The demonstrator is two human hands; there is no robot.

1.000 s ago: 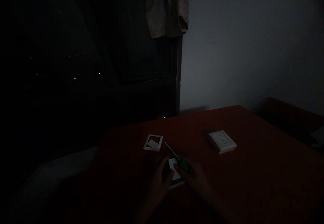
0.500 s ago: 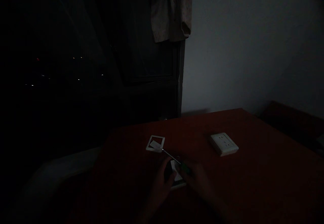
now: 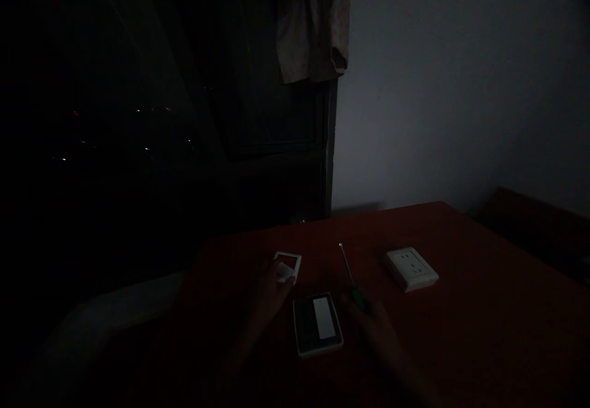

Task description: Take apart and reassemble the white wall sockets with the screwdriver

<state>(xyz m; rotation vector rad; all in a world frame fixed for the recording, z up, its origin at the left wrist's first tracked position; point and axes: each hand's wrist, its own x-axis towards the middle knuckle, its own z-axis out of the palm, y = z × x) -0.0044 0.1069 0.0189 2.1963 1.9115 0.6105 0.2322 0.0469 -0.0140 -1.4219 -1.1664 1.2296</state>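
Observation:
My left hand (image 3: 271, 292) is at a thin white square frame (image 3: 299, 265), its thumb and fingers closing around a small white rectangular piece (image 3: 284, 271) inside it. Darkness partly hides those fingers. A screwdriver (image 3: 357, 297) with a green handle and metal shaft is gripped in my right hand (image 3: 372, 317), tip pointing up and away. Between the hands, a square switch plate (image 3: 306, 325) with a dark face and white rim lies on the table; a white strip (image 3: 325, 318) fills part of its right side. Neither hand touches that plate.
A white wall socket (image 3: 412, 268) sits on the reddish-brown table (image 3: 465, 309) at the right. Behind are a pale wall (image 3: 415, 88), a dark window with small lights, and a hanging cloth (image 3: 313, 27). The scene is very dim.
My left hand has let go of the switch plate and moved up-left to the white frame and piece. My right hand has drawn right, the screwdriver swinging from pointing left to pointing away.

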